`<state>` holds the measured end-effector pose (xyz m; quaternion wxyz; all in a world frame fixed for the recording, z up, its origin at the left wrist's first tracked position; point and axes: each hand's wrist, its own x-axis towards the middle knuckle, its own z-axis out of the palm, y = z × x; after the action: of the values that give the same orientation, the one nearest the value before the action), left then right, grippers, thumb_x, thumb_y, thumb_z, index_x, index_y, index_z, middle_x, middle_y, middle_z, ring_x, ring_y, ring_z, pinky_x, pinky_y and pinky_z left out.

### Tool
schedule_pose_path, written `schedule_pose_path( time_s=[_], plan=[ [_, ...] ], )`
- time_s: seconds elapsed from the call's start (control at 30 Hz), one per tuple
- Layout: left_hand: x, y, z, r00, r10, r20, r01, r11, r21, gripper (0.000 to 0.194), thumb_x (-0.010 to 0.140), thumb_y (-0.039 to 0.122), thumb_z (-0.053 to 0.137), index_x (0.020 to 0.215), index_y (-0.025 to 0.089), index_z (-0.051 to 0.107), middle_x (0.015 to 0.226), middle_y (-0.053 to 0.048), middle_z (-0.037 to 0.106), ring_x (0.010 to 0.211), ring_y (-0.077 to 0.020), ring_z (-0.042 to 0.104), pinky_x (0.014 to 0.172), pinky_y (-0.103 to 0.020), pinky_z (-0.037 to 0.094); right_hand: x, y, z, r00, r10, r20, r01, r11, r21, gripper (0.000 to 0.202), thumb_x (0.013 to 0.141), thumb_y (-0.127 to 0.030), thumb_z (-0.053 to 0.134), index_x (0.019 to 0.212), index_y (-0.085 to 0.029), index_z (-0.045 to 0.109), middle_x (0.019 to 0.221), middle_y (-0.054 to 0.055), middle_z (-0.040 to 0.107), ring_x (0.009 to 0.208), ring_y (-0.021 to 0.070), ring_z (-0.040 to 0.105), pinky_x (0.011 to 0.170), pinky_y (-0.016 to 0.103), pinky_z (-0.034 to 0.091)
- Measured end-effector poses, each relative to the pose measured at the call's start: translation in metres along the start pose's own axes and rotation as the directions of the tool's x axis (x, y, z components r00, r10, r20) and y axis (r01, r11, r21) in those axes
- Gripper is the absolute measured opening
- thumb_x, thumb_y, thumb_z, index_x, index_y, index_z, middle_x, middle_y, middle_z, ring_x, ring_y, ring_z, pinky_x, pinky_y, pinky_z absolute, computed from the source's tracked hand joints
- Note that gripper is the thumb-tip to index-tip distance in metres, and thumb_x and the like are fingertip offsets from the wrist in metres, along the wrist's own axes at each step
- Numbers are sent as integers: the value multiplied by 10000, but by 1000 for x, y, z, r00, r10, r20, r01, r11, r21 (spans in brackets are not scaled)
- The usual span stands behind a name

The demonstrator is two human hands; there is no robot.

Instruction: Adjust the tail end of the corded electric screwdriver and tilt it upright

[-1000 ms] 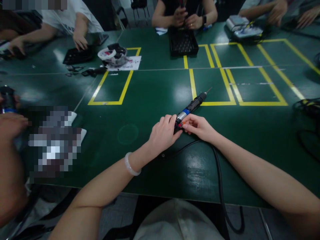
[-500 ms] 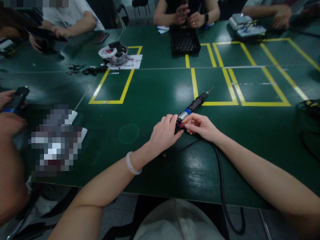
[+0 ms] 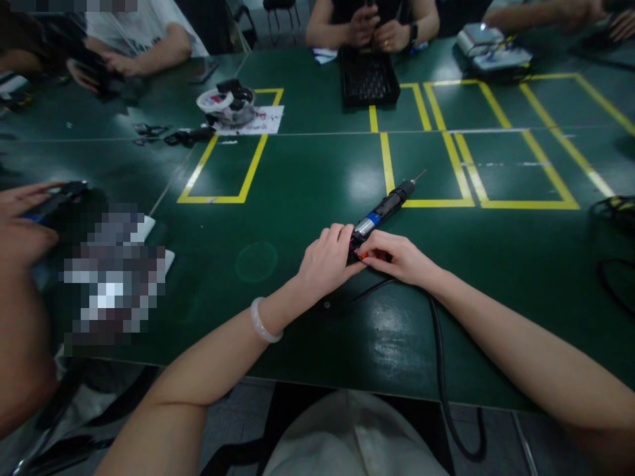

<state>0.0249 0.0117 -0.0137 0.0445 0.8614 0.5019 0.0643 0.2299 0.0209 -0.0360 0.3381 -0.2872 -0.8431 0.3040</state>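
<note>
An electric screwdriver (image 3: 380, 213) lies slantwise on the green table, its thin bit pointing away to the right. Its body is black with a silver and blue band, and the near end appears uncovered, showing small coloured parts. My left hand (image 3: 325, 259) is closed around that near end, covering much of it. Thumb and fingers of my right hand (image 3: 397, 256) pinch a small orange-red piece (image 3: 363, 256), possibly a wire, at the same end. A black cable (image 3: 437, 337) runs from under my right hand over the table edge.
Yellow tape outlines (image 3: 436, 203) mark the green table (image 3: 297, 178). Across it stand a black tray (image 3: 370, 82), a clear tub of parts (image 3: 231, 106) and a silver device (image 3: 493, 53). Co-workers sit opposite; one at left (image 3: 27, 218) handles a black and blue tool. Coiled cable (image 3: 618, 211) lies at right.
My right hand has shifted slightly down and turned, its fingertips now closer to my left thumb. My left hand and the screwdriver stay nearly in place.
</note>
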Motion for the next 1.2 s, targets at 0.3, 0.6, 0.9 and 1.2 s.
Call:
schedule_pose_path(
  time_s=[0.3,0.6,0.9,1.2],
  plan=[
    [0,0,1,1000,15,-3,-15,1000,17,701,886,634,657,1343,147,445,1247,-122,564,1087,-269,575,813,-367,537,-2,2,-3,1000,6,-20,-6,1000,-8,173,994,-288,601,970,-169,724,867,55,699,692,138,608,646,255,468],
    [0,4,-5,1000,-21,20,21,1000,14,517,993,530,543,1339,154,462,1261,-117,569,1108,-259,575,842,-356,521,-2,4,-4,972,230,-48,-210,941,264,253,959,-384,637,1006,-167,757,807,42,720,628,129,600,586,253,452],
    [2,8,-7,997,-53,54,49,997,65,519,971,501,605,1329,148,476,1236,-127,567,1074,-270,591,848,-374,510,0,8,-9,899,436,-49,-329,745,581,321,884,-486,714,912,-168,732,626,-13,621,538,112,559,542,248,453],
    [7,-2,-14,996,-52,75,49,998,47,540,961,599,555,1305,185,521,1193,-123,551,1037,-282,619,799,-369,513,-1,8,-9,893,450,-22,-358,738,572,333,880,-490,717,929,-161,732,620,-14,628,555,112,572,561,245,451]
  ],
)
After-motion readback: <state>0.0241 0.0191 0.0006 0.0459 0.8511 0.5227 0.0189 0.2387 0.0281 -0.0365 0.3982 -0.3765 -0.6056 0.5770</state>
